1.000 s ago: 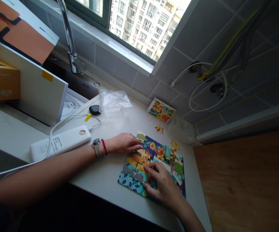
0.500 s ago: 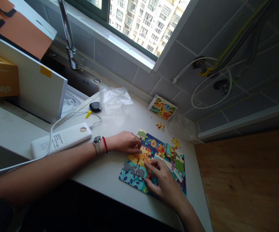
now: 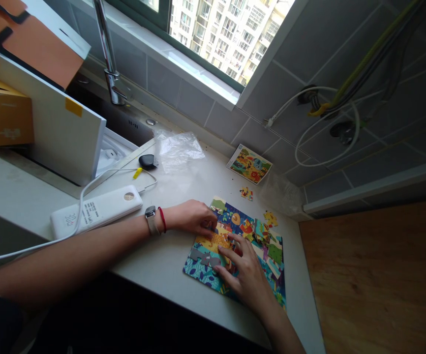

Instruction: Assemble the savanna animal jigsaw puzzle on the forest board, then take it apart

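A jigsaw puzzle (image 3: 201,275) with colourful animals lies on the white counter, partly covered by my hands. My left hand (image 3: 193,216) rests at its left edge, fingers curled together and thumb against the yellow spotted part; whether anything is inside the curl is hidden. Spread over the middle is my right hand (image 3: 248,273), its fingertips touching or just above the pieces by the grey animal (image 3: 210,260). A small pile of puzzle pieces (image 3: 260,230) sits on the puzzle's right part. Beyond the puzzle are two loose spots of pieces, one multicoloured (image 3: 246,193), one yellow (image 3: 270,218).
A picture card (image 3: 250,163) leans near the tiled wall, beside clear plastic (image 3: 281,194). More crumpled plastic (image 3: 179,150) and a black object (image 3: 147,161) lie further left. A white power bank (image 3: 102,209) with its cable is beside my left forearm. Boxes (image 3: 4,115) stand by the sink.
My right hand has shifted slightly up and left across the puzzle, its fingers a little more spread. My left hand stays at the left edge. The view has moved slightly.
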### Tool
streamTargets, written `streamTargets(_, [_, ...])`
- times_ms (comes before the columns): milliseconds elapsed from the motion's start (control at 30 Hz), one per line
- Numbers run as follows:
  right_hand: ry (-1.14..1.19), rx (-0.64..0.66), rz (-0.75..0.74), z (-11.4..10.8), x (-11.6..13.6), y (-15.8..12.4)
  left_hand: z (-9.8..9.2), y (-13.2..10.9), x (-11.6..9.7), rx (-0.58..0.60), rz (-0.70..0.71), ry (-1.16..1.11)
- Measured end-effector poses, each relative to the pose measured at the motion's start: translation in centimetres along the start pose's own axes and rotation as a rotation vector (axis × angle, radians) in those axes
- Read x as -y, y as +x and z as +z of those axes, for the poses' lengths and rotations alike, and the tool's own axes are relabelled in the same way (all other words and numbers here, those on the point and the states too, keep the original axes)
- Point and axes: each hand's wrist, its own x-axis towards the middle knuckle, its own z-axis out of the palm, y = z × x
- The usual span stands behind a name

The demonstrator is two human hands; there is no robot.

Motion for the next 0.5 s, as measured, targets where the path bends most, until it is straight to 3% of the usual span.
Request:
streamTargets(100, [0.023,-0.05,-0.022,0.2,0.1,-0.1,0.1,0.0,0.0,-0.033,0.023,-0.001])
streamTargets(233, [0.077,-0.249,0.012,-0.8,-0.9,-0.7,0.1,0.0,-0.2,-0.095,0.042,-0.008])
streamTargets(367, [0.111,-0.482,0.138,-3.5,-3.7,-0.8,-0.1,0.2,-0.3,-0.182,0.031,0.012])
streamTargets(500, [0.233,-0.629,0.241,-6.0,-7.6,0.9,-0.1,0.2,-0.2,-0.251,0.007,0.023])
